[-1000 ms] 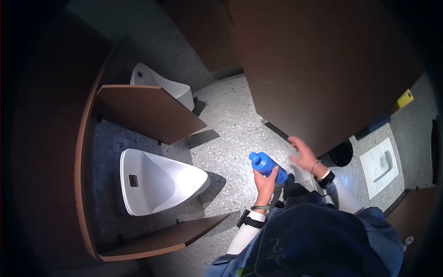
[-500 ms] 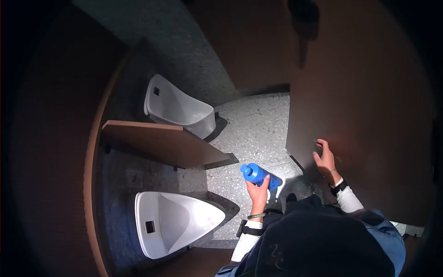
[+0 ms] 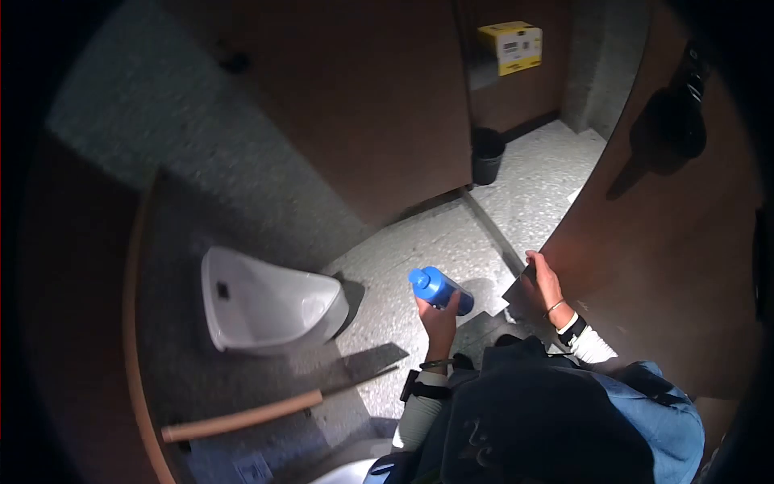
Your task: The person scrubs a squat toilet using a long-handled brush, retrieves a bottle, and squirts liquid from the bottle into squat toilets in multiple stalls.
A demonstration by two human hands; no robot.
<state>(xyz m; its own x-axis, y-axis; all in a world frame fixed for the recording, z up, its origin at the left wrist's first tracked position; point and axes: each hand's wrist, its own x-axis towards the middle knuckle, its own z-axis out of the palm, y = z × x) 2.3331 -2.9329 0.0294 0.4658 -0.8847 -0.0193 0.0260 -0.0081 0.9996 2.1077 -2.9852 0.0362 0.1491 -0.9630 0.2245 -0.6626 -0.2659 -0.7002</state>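
Observation:
My left hand (image 3: 438,327) is wrapped round a blue bottle (image 3: 442,292), its capped top tilted up to the left, over the speckled floor. Off to the right, my right hand (image 3: 548,286) is at the edge of a brown stall door (image 3: 637,266), fingers extended along it; its thumb is partly hidden. A bracelet and a dark band circle each wrist. My feet show only in part below the hands.
A white urinal (image 3: 270,306) is on the left, above a low brown divider (image 3: 250,415); part of another urinal (image 3: 355,468) shows below. Beyond the open stall are a black bin (image 3: 487,157) and a yellow and white box (image 3: 513,48). A black fixture (image 3: 669,125) is on the door.
The view has turned, bringing the stall's inside, bin and box into sight. My right hand has moved to the door's edge. The bottle stays in my left hand.

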